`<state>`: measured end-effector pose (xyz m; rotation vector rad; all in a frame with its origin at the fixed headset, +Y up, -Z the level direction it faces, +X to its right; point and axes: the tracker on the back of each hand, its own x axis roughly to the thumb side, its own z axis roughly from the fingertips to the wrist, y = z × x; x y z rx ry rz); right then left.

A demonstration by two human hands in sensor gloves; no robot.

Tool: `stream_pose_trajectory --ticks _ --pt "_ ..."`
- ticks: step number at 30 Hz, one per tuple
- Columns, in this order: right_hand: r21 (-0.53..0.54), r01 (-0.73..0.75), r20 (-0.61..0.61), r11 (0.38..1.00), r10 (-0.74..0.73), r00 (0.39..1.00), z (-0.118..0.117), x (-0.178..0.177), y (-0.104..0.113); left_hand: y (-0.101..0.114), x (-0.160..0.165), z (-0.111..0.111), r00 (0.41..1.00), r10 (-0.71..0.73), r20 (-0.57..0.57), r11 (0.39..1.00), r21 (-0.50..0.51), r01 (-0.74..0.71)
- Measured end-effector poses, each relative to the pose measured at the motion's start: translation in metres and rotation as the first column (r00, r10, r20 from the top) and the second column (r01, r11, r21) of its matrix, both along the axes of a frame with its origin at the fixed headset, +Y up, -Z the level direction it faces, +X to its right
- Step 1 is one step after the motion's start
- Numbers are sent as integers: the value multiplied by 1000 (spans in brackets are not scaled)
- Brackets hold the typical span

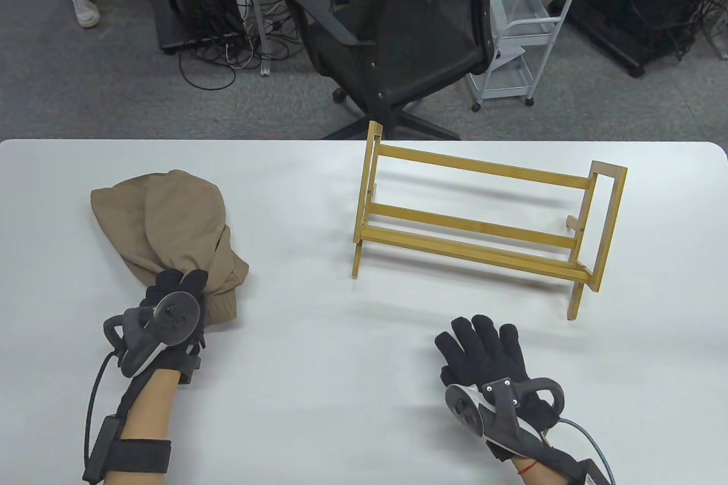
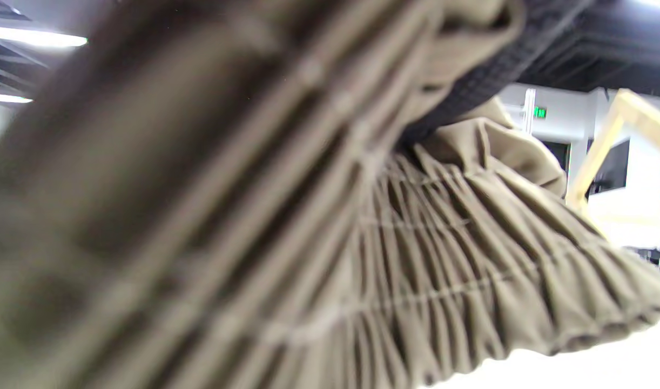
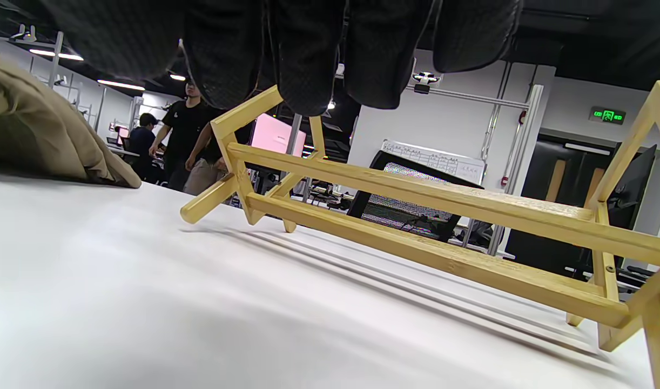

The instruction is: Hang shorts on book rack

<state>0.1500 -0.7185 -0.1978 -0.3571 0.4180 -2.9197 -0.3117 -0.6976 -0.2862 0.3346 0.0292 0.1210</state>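
Office chair point(image 1: 398, 30) behind table point(image 1: 318, 303), white cart point(image 1: 520, 36) (rt), cables.

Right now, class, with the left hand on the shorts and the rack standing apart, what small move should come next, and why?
Probably lift the shorts off the table with the left hand, which grips their near edge. They lie bunched, well left of the book rack, and the right hand rests open and holds nothing, so it could then spread the waistband.
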Motion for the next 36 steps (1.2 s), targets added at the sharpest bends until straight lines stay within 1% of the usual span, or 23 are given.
stream_pose_trajectory --ticks 6,13,16,21,24,29,36 --pt "11 3 4 1000 -3 1000 0 1 0 43 1 16 998 63 14 979 193 -64" --pt "15 6 9 1000 -6 1000 0 2 1 90 2 37 990 125 63 920 366 -140" --pt "17 7 8 1000 -7 1000 0 2 1 105 6 46 986 140 91 893 418 -165" --pt "19 12 9 1000 -12 1000 -1 4 1 128 16 62 981 146 126 857 480 -189" --pt "20 15 10 1000 -15 1000 0 4 1 138 22 70 979 146 143 839 506 -199" --pt "24 15 10 1000 -15 1000 -1 4 1 146 29 80 976 140 164 830 519 -206" --pt "25 17 14 1000 -18 1000 -1 5 1 154 34 88 972 144 184 817 533 -222"
